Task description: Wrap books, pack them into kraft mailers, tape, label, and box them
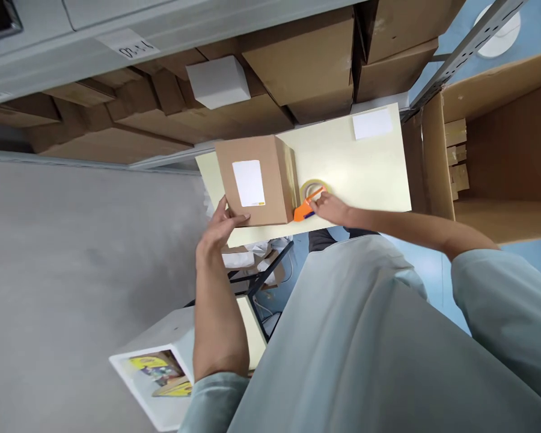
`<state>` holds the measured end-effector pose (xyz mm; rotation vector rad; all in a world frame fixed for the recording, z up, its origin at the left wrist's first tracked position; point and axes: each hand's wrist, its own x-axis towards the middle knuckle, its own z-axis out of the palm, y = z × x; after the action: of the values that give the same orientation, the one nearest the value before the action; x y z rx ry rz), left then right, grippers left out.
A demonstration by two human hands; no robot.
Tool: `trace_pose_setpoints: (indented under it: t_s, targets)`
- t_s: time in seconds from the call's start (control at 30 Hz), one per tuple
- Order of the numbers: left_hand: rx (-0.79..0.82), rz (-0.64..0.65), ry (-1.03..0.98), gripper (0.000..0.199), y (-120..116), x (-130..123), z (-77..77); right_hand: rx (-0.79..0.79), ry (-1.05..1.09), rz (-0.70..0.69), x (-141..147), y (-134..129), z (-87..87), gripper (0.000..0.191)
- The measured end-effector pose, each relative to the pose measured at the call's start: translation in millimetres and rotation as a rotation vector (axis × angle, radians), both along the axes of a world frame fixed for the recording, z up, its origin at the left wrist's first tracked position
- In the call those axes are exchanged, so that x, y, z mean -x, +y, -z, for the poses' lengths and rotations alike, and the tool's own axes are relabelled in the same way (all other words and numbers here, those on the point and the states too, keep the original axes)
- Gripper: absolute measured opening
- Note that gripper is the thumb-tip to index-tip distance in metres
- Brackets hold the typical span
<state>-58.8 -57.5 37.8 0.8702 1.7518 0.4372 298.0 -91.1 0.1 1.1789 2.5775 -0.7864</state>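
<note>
In the head view, taking clock directions from the brown cardboard box (270,213), grey shelving (171,45) packed with brown cartons (306,57) ran from ten to one o'clock, with a small white box (219,82) at eleven. A blank white sheet (372,123) lay at two on the cream tabletop (356,162), a large open carton (518,138) stood at three, and a white plastic bin (180,337) sat at seven. The right hand (332,208) hid part of the orange tape dispenser (303,211), just beside the box at four o'clock. Its fingers were curled together, closed on the dispenser. The left hand (219,227) had thumb and forefinger parted at the box's seven o'clock corner, the thumb across the lower edge of the labelled face; its other fingers could not be made out. The box rested on the tabletop, its white label (249,183) facing the camera, long axis from eleven to five. The dispenser's long axis ran from one to seven, its tape roll (305,187) toward one, its orange tip toward seven.
</note>
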Motion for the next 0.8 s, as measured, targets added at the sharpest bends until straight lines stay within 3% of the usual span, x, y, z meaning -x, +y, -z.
trace_pose_setpoints:
  t_s: [0.13, 0.27, 0.37, 0.5, 0.63, 0.8]
  targets:
    - [-0.126, -0.038, 0.464, 0.040, 18, -31, 4.7, 0.055, 0.074, 0.098, 46, -51, -2.8, 0.044]
    - [-0.239, -0.147, 0.848, 0.043, 25, -85, 22.3, 0.059, 0.043, 0.082, 58, -63, -1.3, 0.045]
    - [-0.311, -0.119, 0.929, 0.044, 20, -101, 26.6, 0.093, 0.087, 0.149, 55, -63, 2.2, 0.045]
    - [-0.335, -0.096, 0.925, 0.043, 16, -98, 24.0, 0.148, 0.116, 0.166, 45, -62, 8.0, 0.045]
    - [-0.296, -0.082, 0.943, 0.045, 18, -97, 21.6, 0.150, 0.127, 0.209, 2, -61, 11.8, 0.051]
    - [-0.276, -0.077, 0.943, 0.046, 20, -99, 21.1, 0.099, -0.026, 0.219, -120, -43, 7.2, 0.053]
